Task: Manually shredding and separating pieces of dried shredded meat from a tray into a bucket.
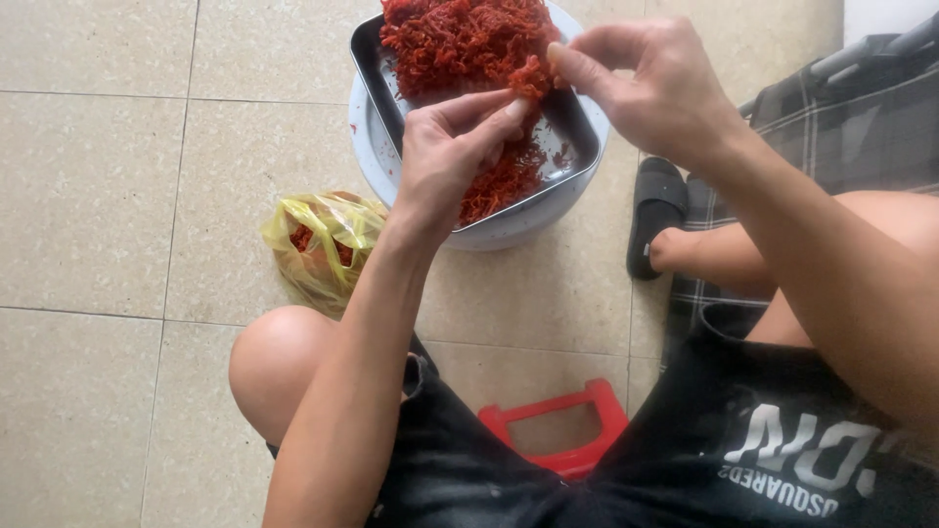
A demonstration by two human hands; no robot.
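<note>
Red stringy clump (531, 78) pinched between both hands over the metal tray (577, 137). Left hand (445, 156) and right hand (646, 83) each close thumb and fingertips narrowly on it, seemingly to tease strands apart. Beneath the grip: a tangled, dry-looking red heap (460, 39). Left of it, a crinkled yellow plastic bag (323, 240).

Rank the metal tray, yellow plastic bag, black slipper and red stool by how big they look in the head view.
1. metal tray, partly covered
2. yellow plastic bag
3. black slipper and red stool: unsure, since the stool is mostly hidden and nearer the camera.
</note>
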